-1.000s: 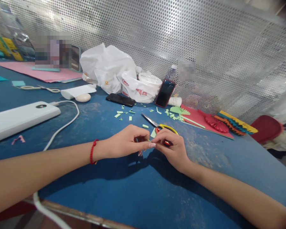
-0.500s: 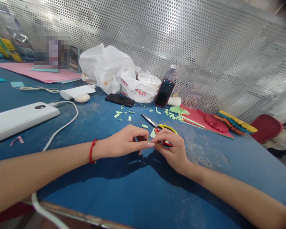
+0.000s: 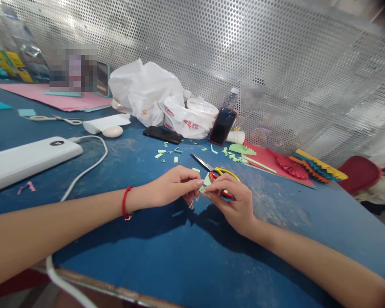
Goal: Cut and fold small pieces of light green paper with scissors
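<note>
Over the middle of the blue table (image 3: 141,261), my left hand (image 3: 178,186) and my right hand (image 3: 232,196) meet at the fingertips. Between them is a small piece of green paper (image 3: 202,188), pinched by both hands. A red bracelet circles my left wrist. Scissors (image 3: 207,164) with yellow and red handles lie open just behind my right hand, which hides part of the handles. Several light green paper scraps (image 3: 176,159) are scattered behind my hands. A folded green paper fan (image 3: 242,149) lies farther right.
White plastic bags (image 3: 144,87) and a black phone (image 3: 163,134) stand or lie at the back. Another phone (image 3: 223,125) leans upright. A white power bank (image 3: 32,160) with a cable is left; red paper (image 3: 259,158) and folded fans lie right.
My left fingertips have shifted up slightly, and more of the green paper piece shows between my hands. The whole view has moved a little.
</note>
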Demonstrator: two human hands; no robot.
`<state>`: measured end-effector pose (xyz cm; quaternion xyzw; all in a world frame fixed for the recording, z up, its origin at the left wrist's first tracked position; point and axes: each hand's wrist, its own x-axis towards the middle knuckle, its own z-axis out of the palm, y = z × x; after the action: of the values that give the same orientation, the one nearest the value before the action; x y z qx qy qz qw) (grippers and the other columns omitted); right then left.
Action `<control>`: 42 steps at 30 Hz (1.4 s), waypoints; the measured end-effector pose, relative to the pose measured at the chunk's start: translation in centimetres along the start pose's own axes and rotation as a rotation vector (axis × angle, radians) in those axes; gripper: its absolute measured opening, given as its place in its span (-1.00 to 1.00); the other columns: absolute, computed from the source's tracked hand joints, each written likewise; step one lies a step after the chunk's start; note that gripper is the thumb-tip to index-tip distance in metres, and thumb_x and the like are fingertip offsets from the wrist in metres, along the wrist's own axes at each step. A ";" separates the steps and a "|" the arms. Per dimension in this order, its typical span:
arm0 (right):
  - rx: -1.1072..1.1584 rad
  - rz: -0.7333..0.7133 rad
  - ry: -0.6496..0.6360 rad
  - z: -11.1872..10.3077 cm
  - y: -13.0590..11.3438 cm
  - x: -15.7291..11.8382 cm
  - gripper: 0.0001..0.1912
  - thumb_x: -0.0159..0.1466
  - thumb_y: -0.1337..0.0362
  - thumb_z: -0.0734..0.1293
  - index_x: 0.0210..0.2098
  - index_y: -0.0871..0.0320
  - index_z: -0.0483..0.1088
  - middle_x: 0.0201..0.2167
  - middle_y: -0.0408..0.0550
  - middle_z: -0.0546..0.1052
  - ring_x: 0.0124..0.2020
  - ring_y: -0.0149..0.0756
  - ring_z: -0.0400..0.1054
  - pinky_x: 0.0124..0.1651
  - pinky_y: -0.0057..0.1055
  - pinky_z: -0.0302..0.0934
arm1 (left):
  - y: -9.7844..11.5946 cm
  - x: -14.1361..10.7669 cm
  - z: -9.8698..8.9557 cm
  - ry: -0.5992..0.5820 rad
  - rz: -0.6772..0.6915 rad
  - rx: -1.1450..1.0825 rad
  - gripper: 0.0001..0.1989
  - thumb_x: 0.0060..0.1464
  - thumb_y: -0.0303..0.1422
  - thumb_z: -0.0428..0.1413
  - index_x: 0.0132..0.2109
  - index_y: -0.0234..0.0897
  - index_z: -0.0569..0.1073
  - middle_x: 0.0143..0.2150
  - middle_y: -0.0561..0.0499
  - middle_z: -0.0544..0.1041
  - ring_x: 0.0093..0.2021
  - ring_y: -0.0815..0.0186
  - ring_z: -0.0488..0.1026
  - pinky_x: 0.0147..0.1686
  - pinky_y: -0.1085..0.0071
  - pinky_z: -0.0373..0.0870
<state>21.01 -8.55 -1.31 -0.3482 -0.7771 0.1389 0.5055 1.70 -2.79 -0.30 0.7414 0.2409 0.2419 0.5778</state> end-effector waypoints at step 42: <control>0.192 0.337 -0.069 0.1 0.5 0.3 -0.88 0.20 0.26 0.44 -0.44 0.13 0.46 -0.47 -0.17 0.45 -0.49 -0.44 0.28 -0.47 -0.48 0.14 | -0.1 -0.3 0.2 0.037 0.051 0.061 -0.49 0.28 -0.05 -0.09 -0.41 -0.39 0.42 -0.52 -0.01 0.47 -0.52 0.39 0.46 -0.46 0.51 0.40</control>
<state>21.05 -8.00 -1.46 -0.4187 -0.7077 0.3068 0.4793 1.59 -3.15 -0.50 0.7600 0.2398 0.2630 0.5438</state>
